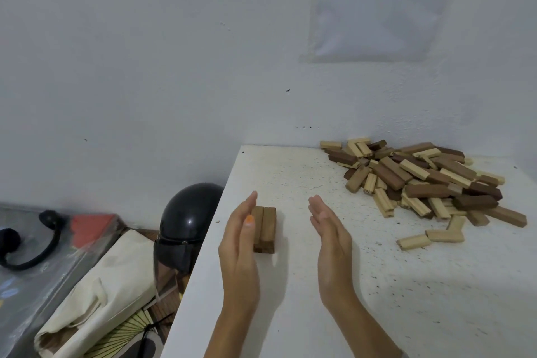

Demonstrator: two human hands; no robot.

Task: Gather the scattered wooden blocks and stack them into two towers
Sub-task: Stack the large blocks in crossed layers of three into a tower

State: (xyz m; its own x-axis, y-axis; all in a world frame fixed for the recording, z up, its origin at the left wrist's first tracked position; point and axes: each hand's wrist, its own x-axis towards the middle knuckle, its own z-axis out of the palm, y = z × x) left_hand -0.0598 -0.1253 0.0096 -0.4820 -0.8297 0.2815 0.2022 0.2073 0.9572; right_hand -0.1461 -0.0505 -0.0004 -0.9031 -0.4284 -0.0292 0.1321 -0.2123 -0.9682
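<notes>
two brown blocks (266, 228) lie side by side on the white surface (319, 314), near its left edge; their long axis runs away from the person toward the wall, nearly in line with both forearms; whether a third block sits hidden behind the left palm cannot be told.

the left hand (239, 244) stands on edge with its fingers straight, released, palm turned inward and flat against the left flank of the pair, or just beside it; it grasps nothing. the right hand (331, 237) mirrors it, fingers straight and relaxed, palm facing left, but apart from the blocks, with a strip of bare surface between its palm and their right flank.

so the left hand is the nearer one, and the pair lies between the two palms, off-centre toward the left; squaring this first layer would likely call for the right palm to close leftward along that same long axis.

the main heap of blocks (421, 180) lies well apart at the far right, against the wall, on the right hand's side; a few pale strays (430, 238) lie at its near edge.
</notes>
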